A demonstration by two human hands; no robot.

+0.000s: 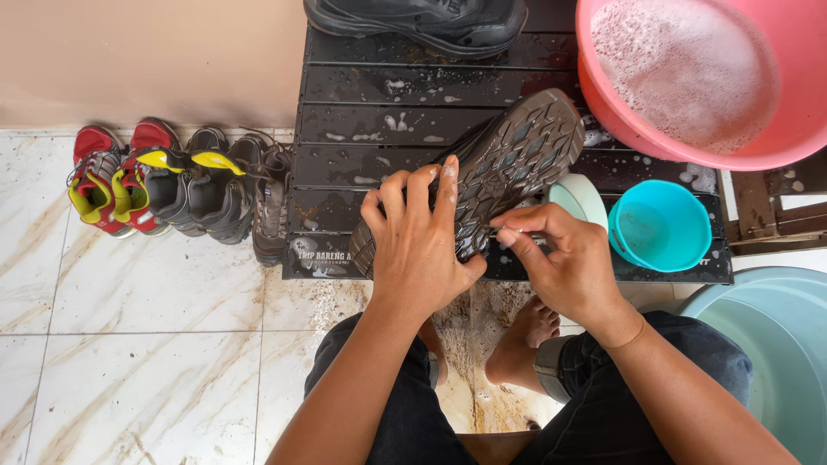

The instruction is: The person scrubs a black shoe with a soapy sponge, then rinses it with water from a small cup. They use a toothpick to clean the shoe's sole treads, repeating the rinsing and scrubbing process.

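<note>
My left hand (419,244) grips a dark grey shoe (508,155), turned sole up over a wet black slatted platform (388,129). My right hand (568,263) pinches a small thin tool against the sole's tread near the heel; the tool is mostly hidden by my fingers. Soap suds speckle the sole and the platform. My knees in dark jeans and one bare foot (521,340) sit below.
A pink basin (689,77) of soapy water stands at the top right. A small teal bucket (659,226) and a pale cup (579,198) sit beside my right hand. Another black shoe (422,24) rests at the top. Several shoes (172,181) line the wall at left. A large pale tub (767,344) is at right.
</note>
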